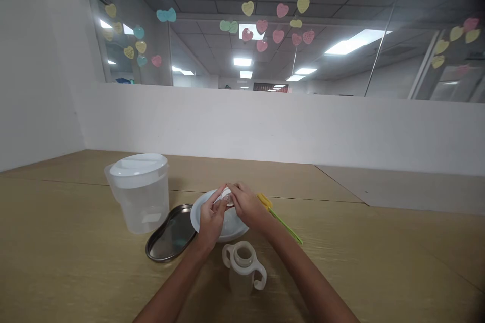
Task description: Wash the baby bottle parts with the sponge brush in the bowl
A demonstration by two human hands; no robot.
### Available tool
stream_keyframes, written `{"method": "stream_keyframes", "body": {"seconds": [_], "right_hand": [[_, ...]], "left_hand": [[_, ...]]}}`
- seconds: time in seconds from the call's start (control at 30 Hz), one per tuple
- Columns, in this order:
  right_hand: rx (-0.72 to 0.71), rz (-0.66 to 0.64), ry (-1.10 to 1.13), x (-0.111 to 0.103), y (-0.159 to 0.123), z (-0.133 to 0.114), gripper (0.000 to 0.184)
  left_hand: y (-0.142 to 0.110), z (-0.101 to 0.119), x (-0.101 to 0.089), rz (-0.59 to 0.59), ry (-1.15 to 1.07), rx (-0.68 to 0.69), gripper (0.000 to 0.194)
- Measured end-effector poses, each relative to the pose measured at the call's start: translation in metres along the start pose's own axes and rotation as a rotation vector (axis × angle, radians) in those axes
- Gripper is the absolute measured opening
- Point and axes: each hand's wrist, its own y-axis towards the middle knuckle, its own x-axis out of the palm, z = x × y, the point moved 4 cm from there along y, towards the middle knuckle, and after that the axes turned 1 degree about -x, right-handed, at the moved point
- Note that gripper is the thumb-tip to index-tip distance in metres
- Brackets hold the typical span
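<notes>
Both hands meet above a white bowl (197, 214) on the wooden table. My left hand (210, 219) and my right hand (248, 205) are closed together on a small clear and white round part (226, 197), which looks like a bottle nipple with its ring. In front of the bowl, near me, stands a clear baby bottle (243, 267) with two white handles and an open top.
A translucent lidded pitcher (139, 191) stands at the left. A metal kidney-shaped tray (170, 234) lies between it and the bowl. A yellow-green brush or tongs (280, 219) lies right of the bowl. A white partition with glass runs along the table's far edge.
</notes>
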Motion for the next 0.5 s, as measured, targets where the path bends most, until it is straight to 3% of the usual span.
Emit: {"method": "stream_keyframes", "body": {"seconds": [0.2, 0.5], "right_hand": [[-0.012, -0.040, 0.234, -0.0045, -0.0023, 0.0068, 0.041], [0.130, 0.205, 0.304, 0.0008, 0.0014, 0.0076, 0.032]], "left_hand": [[0.0037, -0.0029, -0.0047, 0.026, -0.035, -0.004, 0.057], [-0.0011, -0.0046, -0.0031, 0.028, 0.083, 0.094, 0.050]]}}
